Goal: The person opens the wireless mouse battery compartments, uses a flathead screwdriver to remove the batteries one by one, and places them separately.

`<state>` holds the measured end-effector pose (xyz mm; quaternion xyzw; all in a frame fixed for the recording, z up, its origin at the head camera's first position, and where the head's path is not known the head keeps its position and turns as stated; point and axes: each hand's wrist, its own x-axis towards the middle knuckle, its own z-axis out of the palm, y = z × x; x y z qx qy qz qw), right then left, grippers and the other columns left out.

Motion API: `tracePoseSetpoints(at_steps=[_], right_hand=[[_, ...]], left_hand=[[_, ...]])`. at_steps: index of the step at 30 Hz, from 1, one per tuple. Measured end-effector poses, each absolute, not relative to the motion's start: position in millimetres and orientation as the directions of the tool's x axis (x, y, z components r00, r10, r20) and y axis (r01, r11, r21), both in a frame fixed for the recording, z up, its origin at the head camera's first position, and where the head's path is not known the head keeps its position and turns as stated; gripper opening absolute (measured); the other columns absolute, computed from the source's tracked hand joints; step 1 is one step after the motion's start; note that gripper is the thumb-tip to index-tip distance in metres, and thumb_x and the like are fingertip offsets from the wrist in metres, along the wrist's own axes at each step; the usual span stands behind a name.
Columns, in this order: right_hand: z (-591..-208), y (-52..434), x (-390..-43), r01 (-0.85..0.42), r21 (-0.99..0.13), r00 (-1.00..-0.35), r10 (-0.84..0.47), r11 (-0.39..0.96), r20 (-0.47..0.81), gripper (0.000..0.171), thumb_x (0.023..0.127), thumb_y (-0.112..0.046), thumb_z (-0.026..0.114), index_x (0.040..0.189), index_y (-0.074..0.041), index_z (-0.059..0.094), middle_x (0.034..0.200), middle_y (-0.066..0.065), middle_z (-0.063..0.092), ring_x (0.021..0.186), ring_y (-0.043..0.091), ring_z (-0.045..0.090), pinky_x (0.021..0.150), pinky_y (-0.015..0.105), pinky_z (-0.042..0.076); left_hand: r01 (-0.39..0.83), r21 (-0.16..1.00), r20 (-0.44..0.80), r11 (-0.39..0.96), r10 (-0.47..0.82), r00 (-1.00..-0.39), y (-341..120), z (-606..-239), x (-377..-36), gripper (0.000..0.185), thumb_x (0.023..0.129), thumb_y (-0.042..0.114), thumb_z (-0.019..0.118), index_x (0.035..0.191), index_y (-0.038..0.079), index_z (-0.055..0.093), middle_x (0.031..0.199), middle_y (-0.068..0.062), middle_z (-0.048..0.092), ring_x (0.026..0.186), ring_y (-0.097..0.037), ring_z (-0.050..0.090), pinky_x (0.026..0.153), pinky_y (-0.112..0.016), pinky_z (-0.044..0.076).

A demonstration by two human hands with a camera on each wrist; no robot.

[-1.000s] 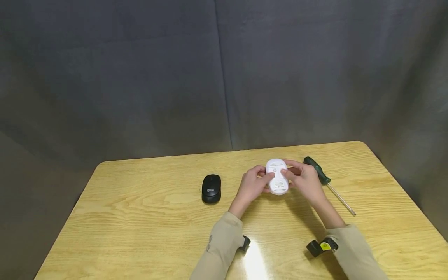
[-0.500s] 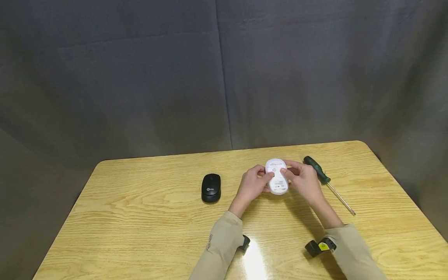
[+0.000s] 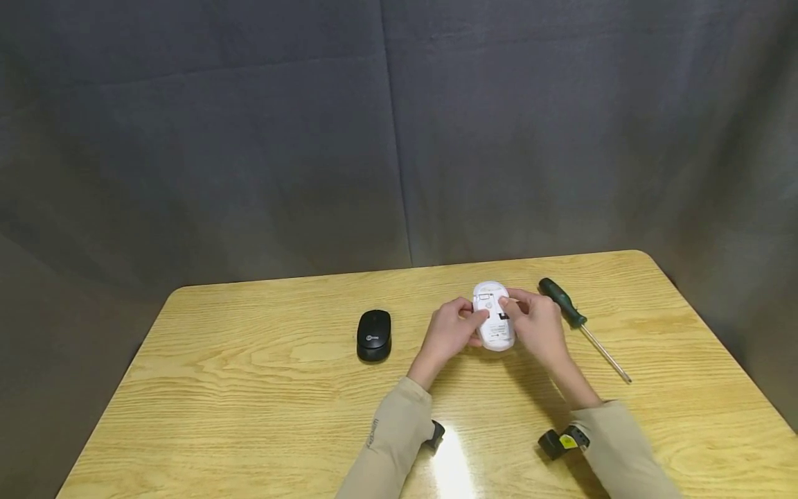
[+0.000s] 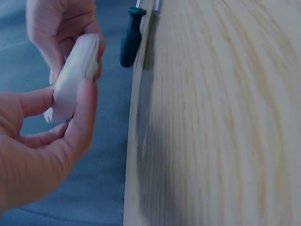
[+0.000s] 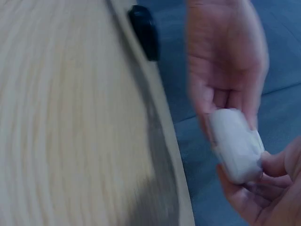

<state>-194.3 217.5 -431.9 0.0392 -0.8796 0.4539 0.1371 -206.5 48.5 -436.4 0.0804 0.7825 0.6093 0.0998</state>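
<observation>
White mouse: the white mouse (image 3: 492, 315) sat just right of the frame's centre in the head view, held above the wooden table (image 3: 249, 388), underside up toward the camera.
Look: smooth rounded oval shell, glossy white; the flat base showed a small round mark near its upper end, a dark rectangular patch at its right edge, and fine print too small to read.
Left hand: the left hand (image 3: 450, 331) gripped the shell's left side, fingers curled round it, thumb laid on the base.
Right hand: the right hand (image 3: 537, 326) pinched the right side, thumb tip on the base near the dark patch.
Wrist views: blurred; the mouse showed edge-on as a pale slab between both hands.
Black mouse: a black mouse (image 3: 375, 335) lay left of the hands, apart.
Screwdriver: a green-handled screwdriver (image 3: 564, 302) lay just right of the right hand, shaft pointing to the lower right.
</observation>
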Motion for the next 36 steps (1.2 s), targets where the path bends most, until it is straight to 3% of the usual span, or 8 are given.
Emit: tracePoseSetpoints(at_steps=[3,8,17,21,24,28,33,36], right_hand=[[-429,218,-195,-0.181,-0.781,-0.960,0.064,0.597,0.271,0.025,0.101,-0.005,0.066,0.117,0.013,0.071,0.097,0.026,0.074,0.081,0.026,0.070,0.059,0.019,0.051],[-423,222,-195,-0.147,-0.849,-0.981,0.037,0.507,0.192,0.028,0.102,-0.008,0.066,0.124,0.009,0.069,0.098,0.026,0.074,0.080,0.020,0.071,0.060,0.032,0.062],[-419,223,-193,-0.125,-0.931,-0.981,0.096,0.343,0.167,0.029,0.099,-0.007,0.071,0.122,0.009,0.066,0.114,0.026,0.070,0.090,0.004,0.066,0.076,0.018,0.058],[-418,225,-195,-0.074,-0.976,-0.978,0.179,0.203,0.111,0.026,0.097,-0.006,0.073,0.116,0.010,0.065,0.102,0.010,0.075,0.086,0.001,0.067,0.080,0.017,0.056],[-415,227,-197,-0.066,-0.998,-0.970,0.233,0.016,0.068,0.018,0.096,0.000,0.072,0.110,0.008,0.065,0.088,-0.001,0.075,0.081,0.004,0.070,0.081,0.021,0.059],[-412,232,-199,-0.105,-0.975,-0.964,0.260,-0.198,0.051,0.014,0.095,0.010,0.067,0.107,0.005,0.063,0.080,-0.001,0.073,0.075,0.009,0.073,0.076,0.025,0.061],[-410,242,-200,-0.097,-0.962,-0.967,0.251,-0.255,0.030,0.021,0.094,0.015,0.063,0.109,0.002,0.062,0.078,0.000,0.072,0.070,0.010,0.072,0.068,0.024,0.061],[-410,249,-200,-0.066,-0.975,-0.972,0.235,-0.210,0.015,0.023,0.094,0.015,0.064,0.115,0.006,0.061,0.079,0.000,0.071,0.070,0.009,0.071,0.068,0.023,0.061]], left_hand=[[-0.020,0.976,-0.077,0.217,0.259,-0.963,48,-435,-206,0.026,0.100,0.017,0.067,0.111,-0.006,0.067,0.090,-0.006,0.065,0.067,-0.019,0.071,0.065,-0.035,0.063],[-0.039,0.985,-0.084,0.170,0.266,-0.960,46,-432,-207,0.027,0.100,0.015,0.067,0.114,-0.008,0.065,0.093,-0.008,0.064,0.068,-0.018,0.069,0.069,-0.039,0.064],[-0.064,0.987,-0.099,0.149,0.242,-0.965,47,-435,-208,0.028,0.099,0.016,0.069,0.115,-0.007,0.066,0.092,-0.008,0.065,0.066,-0.013,0.064,0.068,-0.038,0.063],[-0.068,0.986,-0.102,0.149,0.236,-0.966,47,-434,-208,0.029,0.100,0.016,0.068,0.117,-0.007,0.065,0.093,-0.008,0.065,0.067,-0.012,0.062,0.065,-0.032,0.062],[-0.066,0.987,-0.099,0.145,0.232,-0.968,47,-433,-208,0.029,0.099,0.016,0.069,0.117,-0.008,0.065,0.093,-0.009,0.065,0.066,-0.011,0.061,0.062,-0.029,0.061],[-0.058,0.987,-0.090,0.148,0.222,-0.971,48,-434,-208,0.028,0.098,0.014,0.069,0.115,-0.007,0.066,0.092,-0.008,0.065,0.066,-0.011,0.061,0.061,-0.028,0.061],[-0.060,0.987,-0.091,0.150,0.208,-0.974,48,-434,-208,0.027,0.099,0.014,0.069,0.115,-0.007,0.065,0.092,-0.007,0.062,0.065,-0.011,0.059,0.061,-0.028,0.061],[-0.075,0.987,-0.102,0.141,0.196,-0.975,48,-433,-208,0.027,0.099,0.015,0.068,0.115,-0.006,0.065,0.092,-0.007,0.061,0.064,-0.011,0.058,0.061,-0.028,0.060]])
